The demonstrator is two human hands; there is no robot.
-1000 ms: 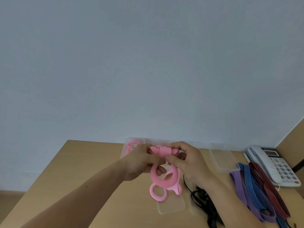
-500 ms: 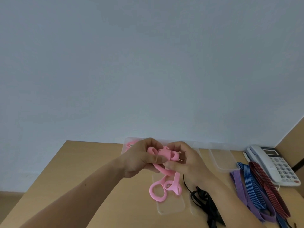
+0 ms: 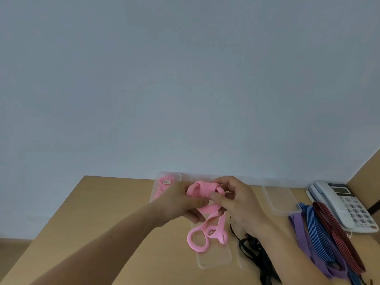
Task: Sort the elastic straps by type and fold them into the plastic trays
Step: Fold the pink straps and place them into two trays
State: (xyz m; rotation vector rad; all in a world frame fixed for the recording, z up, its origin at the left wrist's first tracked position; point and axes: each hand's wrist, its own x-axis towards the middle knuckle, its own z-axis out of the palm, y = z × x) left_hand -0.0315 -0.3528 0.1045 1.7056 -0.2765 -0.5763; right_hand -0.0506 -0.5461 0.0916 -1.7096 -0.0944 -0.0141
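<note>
So: tan wood table (image 3: 98,223), pale blue wall (image 3: 185,79) behind. L hand (image 3: 181,202) & R hand (image 3: 242,202) meet above the table, fingers curled, both pinching the pink strap (image 3: 205,191); its loops hang over a clear tray (image 3: 213,261). Far-left tray (image 3: 153,192) has folded pink straps (image 3: 162,189). Purple straps (image 3: 300,233), blue straps (image 3: 314,225) & red straps (image 3: 333,227) lie by the phone (image 3: 347,206), on my R.

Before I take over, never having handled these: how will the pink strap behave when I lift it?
Probably floppy: below the left hand and right hand gripping it, the pink strap hangs in limp loops. Likely light, since pinches alone hold the bundle. It may spring open if released, as both hands pinch the folds.
</note>
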